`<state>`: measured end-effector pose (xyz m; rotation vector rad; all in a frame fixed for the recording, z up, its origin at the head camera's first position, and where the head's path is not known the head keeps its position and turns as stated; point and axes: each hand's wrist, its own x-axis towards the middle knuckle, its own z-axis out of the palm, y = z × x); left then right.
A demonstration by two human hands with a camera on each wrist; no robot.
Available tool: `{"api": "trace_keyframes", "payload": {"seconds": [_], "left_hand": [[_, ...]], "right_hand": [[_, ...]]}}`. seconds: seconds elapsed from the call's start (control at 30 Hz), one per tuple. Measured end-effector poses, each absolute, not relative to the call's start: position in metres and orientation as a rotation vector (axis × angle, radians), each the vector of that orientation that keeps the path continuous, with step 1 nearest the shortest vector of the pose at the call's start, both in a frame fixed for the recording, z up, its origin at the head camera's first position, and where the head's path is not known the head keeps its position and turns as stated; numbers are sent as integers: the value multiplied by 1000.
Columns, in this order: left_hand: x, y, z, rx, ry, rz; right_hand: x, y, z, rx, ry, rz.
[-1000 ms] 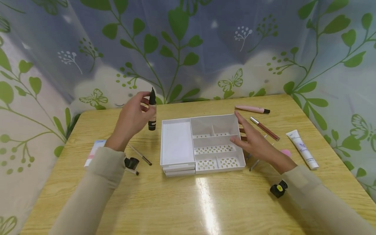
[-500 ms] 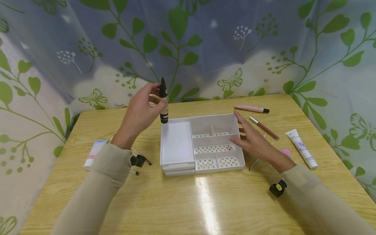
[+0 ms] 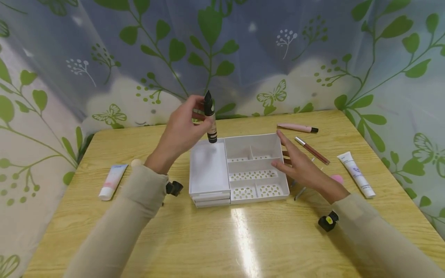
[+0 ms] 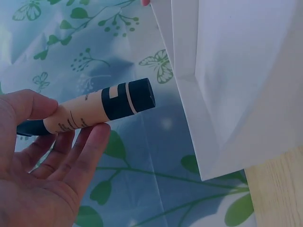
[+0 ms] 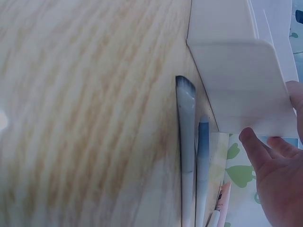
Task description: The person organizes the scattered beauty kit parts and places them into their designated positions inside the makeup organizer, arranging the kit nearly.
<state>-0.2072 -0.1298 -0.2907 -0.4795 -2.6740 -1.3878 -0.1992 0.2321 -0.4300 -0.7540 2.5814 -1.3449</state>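
My left hand (image 3: pixel 184 125) pinches a beige-and-black cosmetic tube (image 3: pixel 211 121) between thumb and fingers. The tube stands nearly upright above the back left of a white desktop organizer (image 3: pixel 255 166), black cap down and dark tapered end up. In the left wrist view, the tube's black cap (image 4: pixel 142 95) points towards the organizer's white wall (image 4: pixel 236 71). My right hand (image 3: pixel 300 170) grips the organizer's right side, thumb at the rim and fingers along the outside. Perforated compartments show on the organizer's right, a flat tray on its left, with drawers below.
Right of the organizer lie a pink pen-shaped tube (image 3: pixel 297 127), a brown lip gloss tube (image 3: pixel 312 150), a white cream tube (image 3: pixel 356 174) and a pink piece (image 3: pixel 337 178). Makeup brushes (image 5: pixel 187 142) lie along its right side. A blue-pink tube (image 3: pixel 112 182) lies at left.
My left hand has carried the cosmetic tube rightwards and slightly up, from left of the organizer to over its back left edge. My right hand stays on the organizer.
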Motion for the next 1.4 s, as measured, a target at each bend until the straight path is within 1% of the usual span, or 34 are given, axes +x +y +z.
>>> {"api": "trace_keyframes", "payload": {"seconds": [0.23, 0.63, 1.03, 1.4], "left_hand": [[-208, -120, -295, -598, -2680, -1431], [-212, -105, -307, -696, -2719, -1407], [-225, -91, -295, -913, -2877, -1155], [-231, -87, -295, -974, -3114, -993]], "right_hand": [[-200, 232, -430, -752, 2578, -1348], [-198, 231, -431, -737, 2585, -1346], [-198, 233, -430, -739, 2592, -1354], [-199, 232, -430, -737, 2586, -1351]]}}
